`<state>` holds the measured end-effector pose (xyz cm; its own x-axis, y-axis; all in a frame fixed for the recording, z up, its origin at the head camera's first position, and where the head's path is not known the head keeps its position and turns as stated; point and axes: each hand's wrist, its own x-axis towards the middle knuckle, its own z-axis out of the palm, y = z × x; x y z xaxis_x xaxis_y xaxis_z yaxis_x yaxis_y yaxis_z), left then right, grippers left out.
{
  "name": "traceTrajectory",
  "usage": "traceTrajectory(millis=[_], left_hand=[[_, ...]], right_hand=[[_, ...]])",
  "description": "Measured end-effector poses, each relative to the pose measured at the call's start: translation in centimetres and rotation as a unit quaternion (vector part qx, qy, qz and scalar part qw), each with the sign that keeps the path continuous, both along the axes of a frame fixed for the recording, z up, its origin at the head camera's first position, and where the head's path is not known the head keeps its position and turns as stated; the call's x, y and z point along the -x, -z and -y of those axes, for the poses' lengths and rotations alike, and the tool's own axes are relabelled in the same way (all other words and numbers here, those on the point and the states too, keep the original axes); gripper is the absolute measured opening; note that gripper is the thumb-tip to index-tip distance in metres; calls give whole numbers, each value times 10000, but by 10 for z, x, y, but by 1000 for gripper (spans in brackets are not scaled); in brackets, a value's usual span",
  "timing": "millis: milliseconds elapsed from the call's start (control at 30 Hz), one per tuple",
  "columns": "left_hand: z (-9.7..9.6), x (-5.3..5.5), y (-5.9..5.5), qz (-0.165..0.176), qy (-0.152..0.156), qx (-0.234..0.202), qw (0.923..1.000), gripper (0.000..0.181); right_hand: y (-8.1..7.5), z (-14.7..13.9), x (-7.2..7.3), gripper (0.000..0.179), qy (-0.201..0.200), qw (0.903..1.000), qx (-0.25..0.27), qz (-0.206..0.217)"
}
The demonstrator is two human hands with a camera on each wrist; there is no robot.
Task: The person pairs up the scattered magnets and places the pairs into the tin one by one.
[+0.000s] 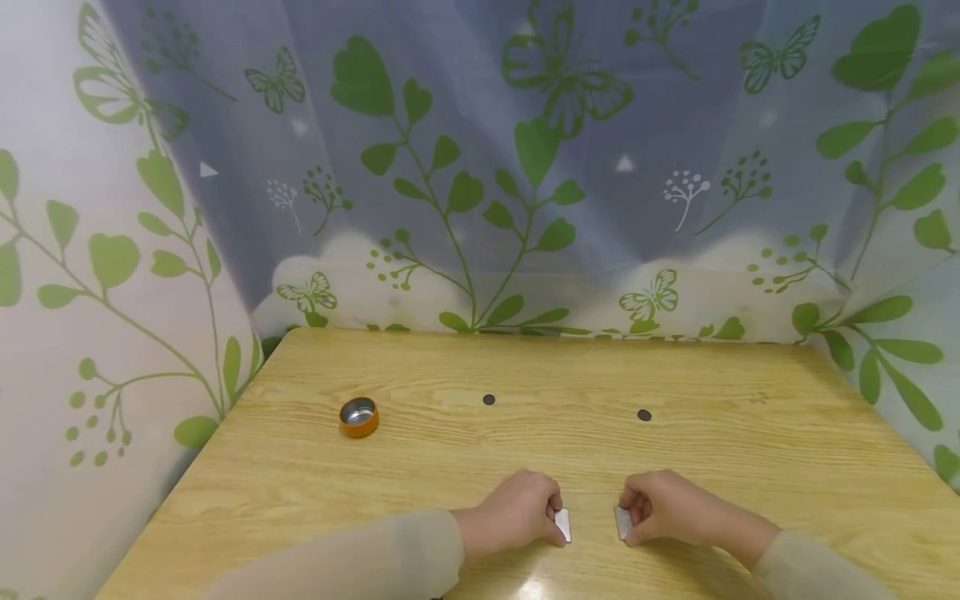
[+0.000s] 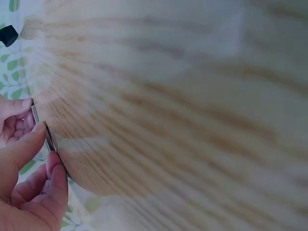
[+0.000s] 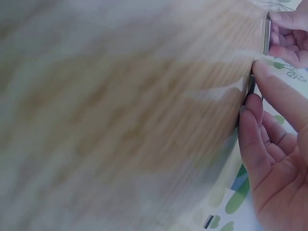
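Near the front of the wooden table, my left hand (image 1: 519, 512) pinches a small flat silvery rectangular piece (image 1: 564, 526) between thumb and fingers. Facing it from the right, my right hand (image 1: 678, 510) pinches a similar piece (image 1: 623, 523) by its outer side. A gap of bare wood separates the two pieces. Both wrist views show the pieces edge-on: the left one (image 2: 49, 138) looks like a thin metallic slab, and the right one (image 3: 251, 84) is partly covered by fingertips. What the pieces are is not clear.
An orange round cup (image 1: 359, 417) with a shiny metal inside stands at the left of the table (image 1: 420, 475). Two flat dark discs (image 1: 489, 400) lie farther back, the other disc (image 1: 644, 415) to the right. A leaf-patterned curtain (image 1: 465, 208) borders the table.
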<state>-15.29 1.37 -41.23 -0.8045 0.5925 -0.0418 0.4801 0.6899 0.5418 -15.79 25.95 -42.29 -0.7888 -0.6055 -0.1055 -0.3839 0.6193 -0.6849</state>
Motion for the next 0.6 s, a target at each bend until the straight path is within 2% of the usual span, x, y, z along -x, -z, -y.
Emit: traceTrajectory(millis=[33,133,400,600], left_hand=[[-1,0,0,-18,2,0,10000,26],[-3,2,1,-52,12,60,10000,27],[-6,2,2,-88,22,71,9999,27],[-9,4,0,29,-49,136,9999,26]], right_hand=[[-7,4,-3,27,-8,10000,44,19],[-8,8,-2,27,-34,9999,132,77],[-8,16,2,28,-144,9999,68,-8],[-7,21,6,27,-182,9998,65,-91]])
